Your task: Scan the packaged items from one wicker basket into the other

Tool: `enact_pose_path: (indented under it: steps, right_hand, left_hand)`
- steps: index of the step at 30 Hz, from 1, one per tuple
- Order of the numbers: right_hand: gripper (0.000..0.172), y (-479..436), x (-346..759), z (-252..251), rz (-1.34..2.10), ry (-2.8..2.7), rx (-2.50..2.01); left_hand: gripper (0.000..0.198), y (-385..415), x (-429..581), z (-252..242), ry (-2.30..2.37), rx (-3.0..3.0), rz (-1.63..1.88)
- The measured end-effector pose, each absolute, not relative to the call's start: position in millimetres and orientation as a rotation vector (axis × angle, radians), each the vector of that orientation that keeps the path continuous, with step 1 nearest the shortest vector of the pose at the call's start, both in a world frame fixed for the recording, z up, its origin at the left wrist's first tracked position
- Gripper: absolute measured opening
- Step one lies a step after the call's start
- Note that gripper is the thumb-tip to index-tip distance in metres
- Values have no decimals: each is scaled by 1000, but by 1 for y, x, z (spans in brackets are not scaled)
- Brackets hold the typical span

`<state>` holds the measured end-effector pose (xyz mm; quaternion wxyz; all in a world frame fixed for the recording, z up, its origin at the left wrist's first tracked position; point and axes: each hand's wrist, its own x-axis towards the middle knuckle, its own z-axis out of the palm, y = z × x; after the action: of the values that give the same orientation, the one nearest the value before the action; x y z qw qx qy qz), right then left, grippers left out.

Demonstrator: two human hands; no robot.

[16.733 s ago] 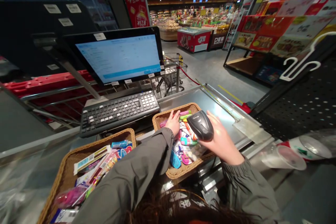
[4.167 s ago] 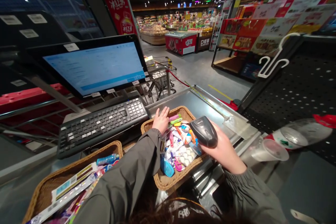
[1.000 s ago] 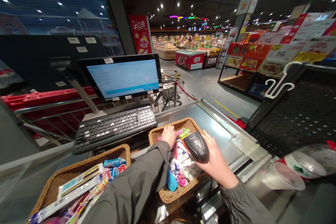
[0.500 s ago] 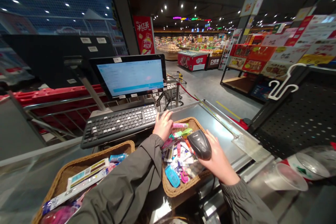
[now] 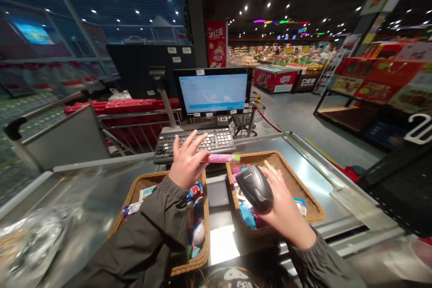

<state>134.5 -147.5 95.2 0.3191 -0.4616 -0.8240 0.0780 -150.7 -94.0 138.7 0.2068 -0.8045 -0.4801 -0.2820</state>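
My left hand (image 5: 186, 162) is raised between the two wicker baskets and pinches a slim pink packaged stick (image 5: 224, 158) that juts out to the right. My right hand (image 5: 281, 202) grips a black handheld barcode scanner (image 5: 254, 186) over the right basket (image 5: 305, 195), which holds several small colourful packets. The left basket (image 5: 135, 198), under my left forearm, also holds packets.
A black keyboard (image 5: 197, 143) and a lit till screen (image 5: 214, 93) stand behind the baskets on the steel checkout counter (image 5: 313, 168). Red stacked shopping baskets (image 5: 128, 108) and a rail lie to the left. Store aisles and display racks (image 5: 374, 78) fill the back right.
My left hand lifted the pink stick out of the right basket and carried it left, toward the left basket. My view swung left. The scanner stayed over the right basket.
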Motion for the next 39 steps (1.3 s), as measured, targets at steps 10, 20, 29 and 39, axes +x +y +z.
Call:
enact_pose_path:
  steps: [10,20,29,39]
  right_hand:
    - [57,-167,63,106,248,-2329,-1054]
    - [47,-180,19,108,329,-2403,-962]
    - [51,-187,3,111,369,-2450,-977]
    - [45,-192,-2,114,360,-2429,-994]
  left_hand:
    - [13,-151,-239,134,-1604,-2143,-708]
    - [13,-181,-283,124,-1654,-2107,-692]
    - [11,-183,-303,118,-1652,-2120,-726]
    - [11,-181,-309,113,-1636,-2140,-702]
